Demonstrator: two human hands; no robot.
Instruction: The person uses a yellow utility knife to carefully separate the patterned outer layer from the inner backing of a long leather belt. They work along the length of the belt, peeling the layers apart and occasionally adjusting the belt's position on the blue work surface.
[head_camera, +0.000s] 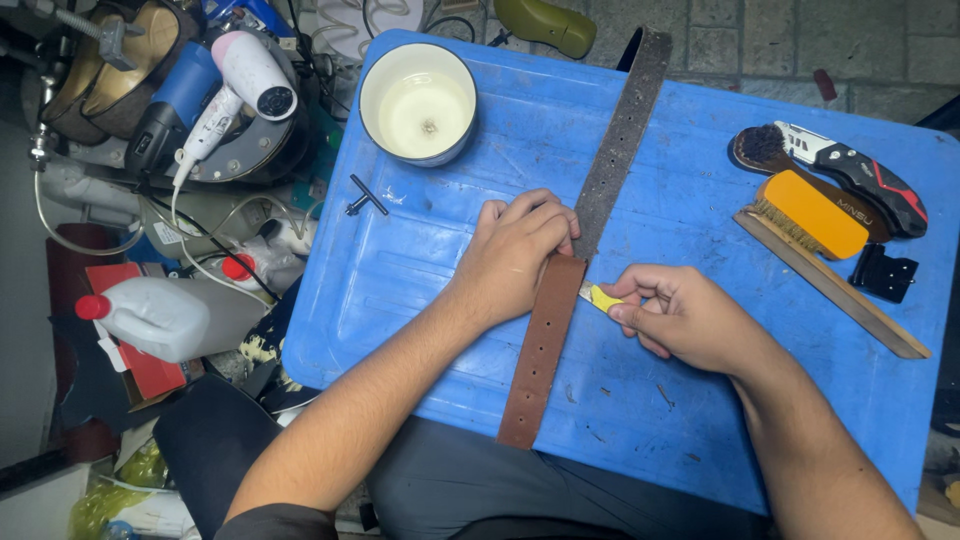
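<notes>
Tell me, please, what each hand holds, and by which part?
Right hand grips a yellow knife by its handle; left hand presses flat on the belt.

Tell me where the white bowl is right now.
In the head view the white bowl stands at the far left corner of the blue board, beyond the left hand and left of the belt.
</notes>
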